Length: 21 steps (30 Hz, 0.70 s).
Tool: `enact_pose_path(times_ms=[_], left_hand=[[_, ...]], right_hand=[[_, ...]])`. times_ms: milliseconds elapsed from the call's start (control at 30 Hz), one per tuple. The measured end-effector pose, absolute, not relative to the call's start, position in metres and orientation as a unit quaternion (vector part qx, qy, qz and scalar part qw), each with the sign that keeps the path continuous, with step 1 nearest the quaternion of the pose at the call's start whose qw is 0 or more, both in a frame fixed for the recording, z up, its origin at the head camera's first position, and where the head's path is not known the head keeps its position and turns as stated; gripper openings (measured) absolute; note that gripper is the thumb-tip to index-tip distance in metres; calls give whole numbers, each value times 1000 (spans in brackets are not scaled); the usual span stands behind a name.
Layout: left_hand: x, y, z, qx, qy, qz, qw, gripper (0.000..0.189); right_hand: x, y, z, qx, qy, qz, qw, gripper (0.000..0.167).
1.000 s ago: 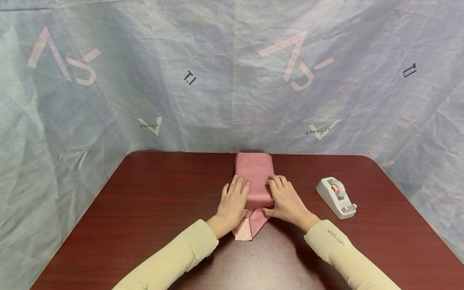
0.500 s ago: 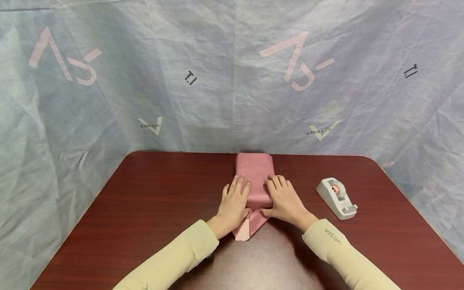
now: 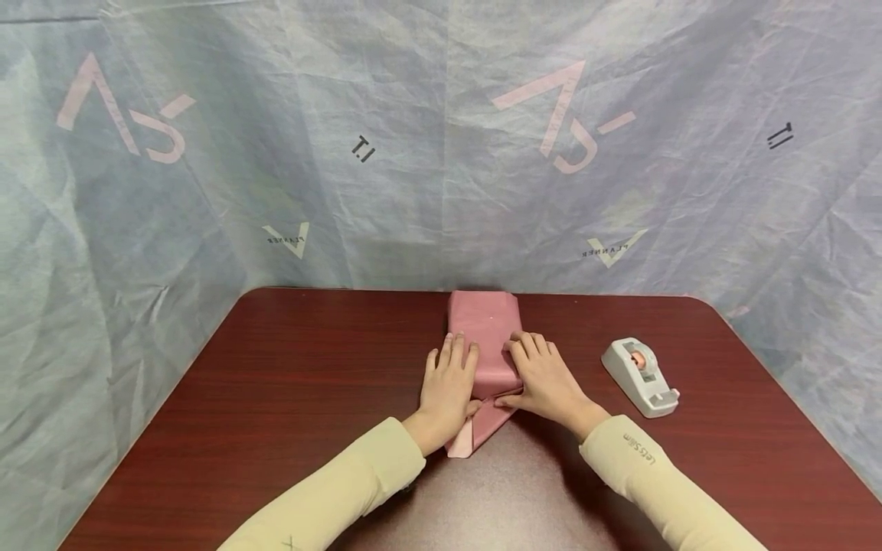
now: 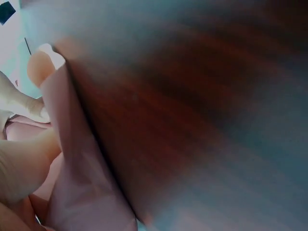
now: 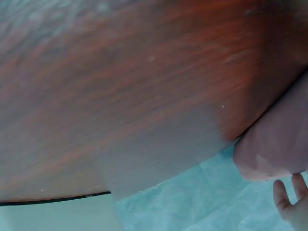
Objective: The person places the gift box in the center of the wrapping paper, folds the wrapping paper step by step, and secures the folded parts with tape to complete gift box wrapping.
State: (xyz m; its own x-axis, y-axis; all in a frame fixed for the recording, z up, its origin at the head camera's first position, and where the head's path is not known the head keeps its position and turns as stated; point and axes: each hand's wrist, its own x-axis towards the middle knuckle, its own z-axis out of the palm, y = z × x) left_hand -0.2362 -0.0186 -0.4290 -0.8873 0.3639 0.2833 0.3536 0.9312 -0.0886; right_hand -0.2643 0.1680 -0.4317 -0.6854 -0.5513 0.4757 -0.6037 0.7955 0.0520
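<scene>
A box wrapped in pink paper [image 3: 488,360] lies lengthwise on the table, and its folded end flap [image 3: 492,421] points towards me. My left hand [image 3: 446,398] rests on the box's left side with fingers stretched along the top, its thumb pressing the flap's fold. My right hand [image 3: 549,384] lies over the right edge, fingertips on top and thumb at the flap's upper fold. A pale strip of the paper's inner side shows beside the left wrist. The left wrist view shows the pink paper [image 4: 79,183] close up; the right wrist view catches the box's side [image 5: 276,137].
A white tape dispenser [image 3: 641,376] with an orange core stands to the right of the box. The dark red wood-grain table [image 3: 331,375] ends at a grey-blue printed cloth [image 3: 413,199] hanging behind it and at both sides.
My left hand has shifted slightly right, its thumb moving further over the flap. The pale strip of paper has narrowed as the flap's folds came together. The right hand has barely moved.
</scene>
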Motion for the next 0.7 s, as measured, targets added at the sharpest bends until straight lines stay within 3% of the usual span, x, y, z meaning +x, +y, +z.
enact_pose_path(times_ms=[267,700], left_hand=[[-236,-16,-429,-173,-968,44,175,94],[-239,-12,-428,-167,-967,66,179,92]], right_hand=[[-263,164,-435,302,-921,16,246,88],[-267,186,-432,386,-895,65,215,85]])
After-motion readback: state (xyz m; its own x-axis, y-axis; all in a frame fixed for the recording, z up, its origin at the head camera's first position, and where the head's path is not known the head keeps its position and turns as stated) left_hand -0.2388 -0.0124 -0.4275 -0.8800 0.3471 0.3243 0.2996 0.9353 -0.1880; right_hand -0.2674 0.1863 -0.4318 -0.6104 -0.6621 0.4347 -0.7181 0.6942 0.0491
